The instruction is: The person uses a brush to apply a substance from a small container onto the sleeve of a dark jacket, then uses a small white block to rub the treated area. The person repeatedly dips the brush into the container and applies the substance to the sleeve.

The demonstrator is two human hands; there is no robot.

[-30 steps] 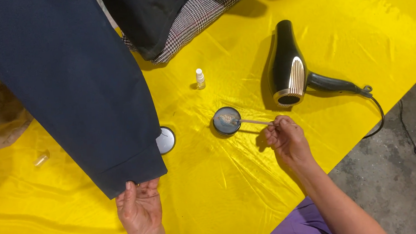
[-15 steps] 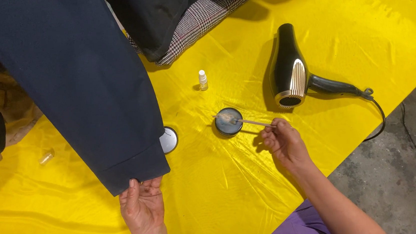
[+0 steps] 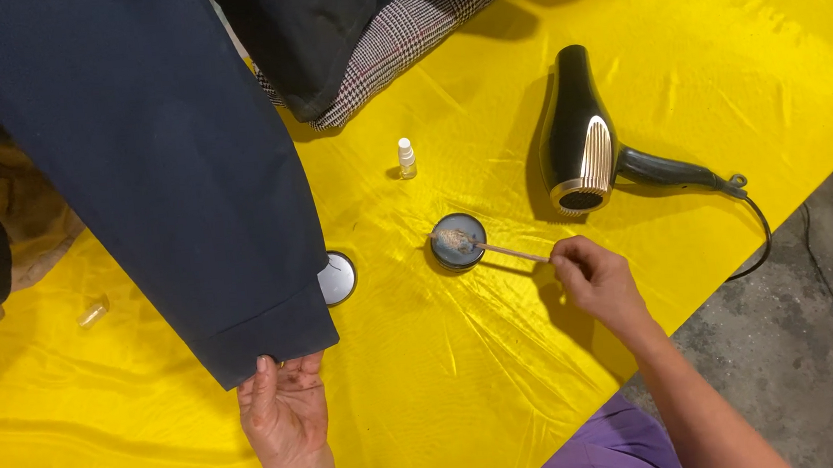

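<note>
At six o'clock, the left hand (image 3: 283, 411) pinches the hem of the navy trouser leg (image 3: 159, 166). At four o'clock, the right hand (image 3: 596, 278) grips a thin stick (image 3: 514, 252), its tip in the small round tin (image 3: 458, 241). The black hair dryer (image 3: 579, 139) lies at two o'clock on the yellow bench (image 3: 450, 392).

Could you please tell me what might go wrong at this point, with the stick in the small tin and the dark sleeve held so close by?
The right hand dips a thin stick into the open round tin; paste could drip onto the yellow cover on the way across. The left hand pins only the cuff edge of the navy sleeve, so the cloth may slide. The small white bottle stands upright nearby and could be knocked over.
</note>
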